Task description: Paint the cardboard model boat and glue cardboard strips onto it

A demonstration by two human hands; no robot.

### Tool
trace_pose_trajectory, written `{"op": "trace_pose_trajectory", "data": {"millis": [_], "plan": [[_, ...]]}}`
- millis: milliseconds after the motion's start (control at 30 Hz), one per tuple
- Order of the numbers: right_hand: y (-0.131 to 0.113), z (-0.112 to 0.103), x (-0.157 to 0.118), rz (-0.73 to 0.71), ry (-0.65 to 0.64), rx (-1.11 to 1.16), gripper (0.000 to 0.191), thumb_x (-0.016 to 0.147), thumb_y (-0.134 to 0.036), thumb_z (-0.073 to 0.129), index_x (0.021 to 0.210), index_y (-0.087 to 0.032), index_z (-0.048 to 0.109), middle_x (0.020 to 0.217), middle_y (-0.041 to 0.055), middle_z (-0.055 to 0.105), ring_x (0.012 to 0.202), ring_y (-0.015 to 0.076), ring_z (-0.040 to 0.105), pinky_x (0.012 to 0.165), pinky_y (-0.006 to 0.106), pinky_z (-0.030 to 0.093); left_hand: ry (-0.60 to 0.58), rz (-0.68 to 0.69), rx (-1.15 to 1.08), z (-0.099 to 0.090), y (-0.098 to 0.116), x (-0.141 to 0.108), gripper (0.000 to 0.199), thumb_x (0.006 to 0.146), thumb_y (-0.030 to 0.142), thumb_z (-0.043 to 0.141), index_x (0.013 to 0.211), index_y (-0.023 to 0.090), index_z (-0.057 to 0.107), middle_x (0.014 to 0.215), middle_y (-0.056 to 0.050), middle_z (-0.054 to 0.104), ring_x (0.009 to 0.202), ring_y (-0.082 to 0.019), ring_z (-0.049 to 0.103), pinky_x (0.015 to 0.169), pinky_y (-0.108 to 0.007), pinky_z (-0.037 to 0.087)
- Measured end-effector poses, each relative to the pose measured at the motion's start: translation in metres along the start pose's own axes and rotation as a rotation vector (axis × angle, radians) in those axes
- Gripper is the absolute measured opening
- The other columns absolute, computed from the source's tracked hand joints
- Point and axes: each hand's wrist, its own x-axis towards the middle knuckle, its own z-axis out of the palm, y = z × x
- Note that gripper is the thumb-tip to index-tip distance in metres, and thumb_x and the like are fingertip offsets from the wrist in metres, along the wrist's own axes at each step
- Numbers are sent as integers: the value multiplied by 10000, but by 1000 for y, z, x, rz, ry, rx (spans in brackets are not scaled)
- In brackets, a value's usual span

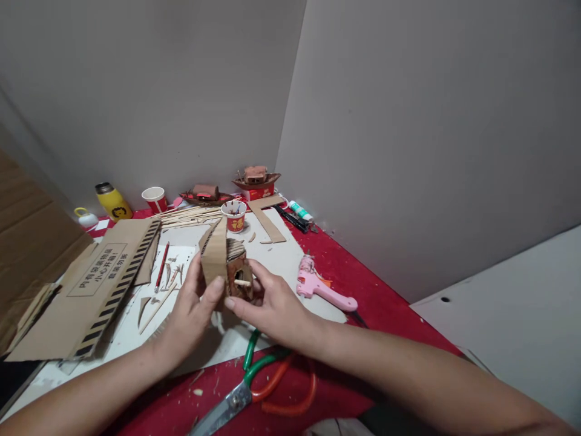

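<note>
My left hand (193,303) grips a bent piece of cardboard (215,257), its thumb pressed on the front face. Right against that piece is a small brown cardboard house model (236,266) with a ridged top, a dark opening and a short pale stick poking out. My right hand (267,300) is closed around the model, thumb at its lower front edge. Below the hands lies a pair of scissors (238,396) with green and orange handles. Whether the cardboard piece is joined to the model I cannot tell.
A pink glue gun (313,283) rests at right. Printed cardboard (102,272), a red pencil (162,266) and scraps lie left. Behind are wooden sticks (190,217), a paper cup (235,218), two model boats (206,194), a yellow bottle (113,201) and a white-green tube (300,212).
</note>
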Motion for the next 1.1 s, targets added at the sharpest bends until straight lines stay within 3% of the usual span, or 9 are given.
{"op": "trace_pose_trajectory", "data": {"millis": [133,300,400,567,700,867,1100], "plan": [[-6,-14,-9,-69,-61,-74,565,798,-380,767,1305,-227,572,806,5,730,696,182,695,671,301,572,-18,-30,-103,0,4,0,608,912,526,593,1414,198,499,1370,-103,637,1225,-268,609,1019,-341,489],[-4,-44,-17,-366,250,-36,247,940,-239,599,1177,-212,664,878,32,709,795,154,677,751,296,563,-197,-189,-247,-2,-1,-3,549,915,534,579,1346,194,581,1290,-87,693,1138,-277,651,933,-321,531],[-1,-52,-16,-496,324,-89,252,946,-182,574,1163,-226,693,998,63,679,948,179,648,836,337,549,-292,-290,-314,0,-6,-7,531,929,506,565,1370,212,571,1316,-83,683,1196,-289,624,993,-344,503],[4,-51,-9,-541,202,-156,262,959,-152,525,1134,-186,716,987,88,653,937,189,635,818,363,554,-402,-323,-326,8,-8,-8,582,905,494,607,1404,199,562,1351,-108,662,1232,-335,598,1042,-408,478],[9,-50,-6,-511,152,-146,247,980,-170,515,1095,-189,732,962,80,659,916,181,646,797,342,553,-418,-331,-323,10,-10,-9,582,925,496,576,1427,204,541,1378,-101,642,1235,-336,587,1059,-411,461],[14,-49,-7,-542,93,-106,227,982,-180,526,1062,-141,734,933,94,660,896,180,635,800,340,539,-430,-374,-384,9,-18,-14,582,957,474,533,1480,230,466,1366,-79,649,1162,-295,628,966,-344,512],[14,-47,-7,-503,32,-17,256,1017,-240,488,1048,-162,729,951,89,653,901,167,633,808,317,543,-413,-379,-383,11,-15,-13,619,940,484,567,1483,209,456,1316,-73,679,1141,-281,635,931,-289,512]]}}
